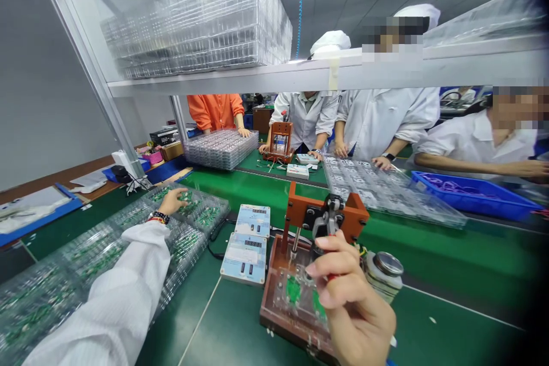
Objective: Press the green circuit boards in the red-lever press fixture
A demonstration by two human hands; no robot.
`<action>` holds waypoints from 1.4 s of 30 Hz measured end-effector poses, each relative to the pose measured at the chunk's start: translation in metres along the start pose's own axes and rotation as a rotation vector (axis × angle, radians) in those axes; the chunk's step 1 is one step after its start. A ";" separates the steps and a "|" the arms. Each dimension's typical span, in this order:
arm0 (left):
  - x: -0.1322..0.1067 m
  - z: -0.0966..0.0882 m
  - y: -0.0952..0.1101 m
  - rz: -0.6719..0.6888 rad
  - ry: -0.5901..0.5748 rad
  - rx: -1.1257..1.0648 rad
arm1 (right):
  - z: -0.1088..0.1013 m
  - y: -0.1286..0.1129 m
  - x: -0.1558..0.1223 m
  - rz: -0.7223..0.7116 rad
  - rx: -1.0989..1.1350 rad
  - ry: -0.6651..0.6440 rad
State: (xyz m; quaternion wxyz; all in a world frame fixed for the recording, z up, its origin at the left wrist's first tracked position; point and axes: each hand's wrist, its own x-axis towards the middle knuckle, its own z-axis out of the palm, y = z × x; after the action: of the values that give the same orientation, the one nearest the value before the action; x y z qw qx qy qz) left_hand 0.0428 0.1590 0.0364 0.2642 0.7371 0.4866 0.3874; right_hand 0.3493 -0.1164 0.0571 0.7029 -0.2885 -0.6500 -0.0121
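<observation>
My left hand (172, 201) reaches out over a clear plastic tray (128, 240) of small green circuit boards, its fingers curled down onto a compartment; whether it holds a board is hidden. My right hand (354, 303) is closed in a pinch around the red-tipped lever of a brown test fixture (295, 291) in front of me. Small green boards (294, 289) lie under the fixture's clear plate. The fixture's orange upper frame (326, 211) carries a black toggle clamp.
Two pale blue meter boxes (245, 257) sit left of the fixture, a round metal-lidded tin (386, 271) to its right. Across the green bench, several people in white and orange coats work at trays, a second fixture (279, 143) and a blue bin (472, 194). Stacked clear trays (201, 23) fill the overhead shelf.
</observation>
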 end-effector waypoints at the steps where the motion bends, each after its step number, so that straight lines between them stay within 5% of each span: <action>1: 0.000 0.000 -0.001 -0.017 0.009 -0.003 | 0.000 0.000 -0.001 0.009 -0.001 0.001; 5: -0.031 0.025 0.014 -0.036 -0.106 -0.058 | -0.002 -0.002 0.000 0.032 -0.020 -0.003; 8: -0.093 0.064 0.047 0.016 -0.431 -0.124 | -0.001 -0.005 0.003 0.027 -0.026 -0.014; 10: -0.142 0.092 0.073 0.217 -0.765 -0.127 | 0.000 -0.006 0.005 0.027 -0.040 -0.011; 12: -0.186 0.119 0.093 0.355 -0.882 -0.141 | 0.001 -0.008 0.006 0.037 -0.062 -0.007; 15: -0.233 0.151 0.102 0.440 -0.827 -0.163 | -0.001 -0.009 0.006 0.037 -0.102 -0.036; 18: -0.257 0.167 0.088 0.508 -0.766 -0.097 | -0.007 -0.008 0.006 -0.011 -0.159 -0.100; 24: -0.271 0.137 0.049 0.551 -0.632 0.172 | -0.014 0.002 0.006 -0.137 -0.325 -0.164; 28: -0.280 0.123 0.046 0.460 -0.518 0.243 | -0.012 0.013 0.008 -0.235 -0.412 -0.136; 32: -0.300 0.148 0.060 0.370 -0.480 0.286 | -0.013 0.025 0.015 -0.427 -0.539 -0.102; 38: -0.316 0.183 0.067 0.484 -0.457 0.508 | -0.021 0.025 0.031 -0.662 -0.619 -0.169; 40: -0.315 0.182 0.065 0.511 -0.462 0.546 | -0.023 0.013 0.046 -0.583 -0.530 -0.144; 42: -0.313 0.177 0.063 0.528 -0.477 0.561 | -0.024 0.000 0.070 -0.334 -0.329 -0.138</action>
State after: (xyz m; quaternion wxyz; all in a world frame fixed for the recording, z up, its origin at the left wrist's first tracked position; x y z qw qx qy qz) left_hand 0.1507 -0.1565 -0.1124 0.0512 0.9476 0.2939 0.1142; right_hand 0.3824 -0.1009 0.1221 0.5886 -0.2878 -0.7245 -0.2139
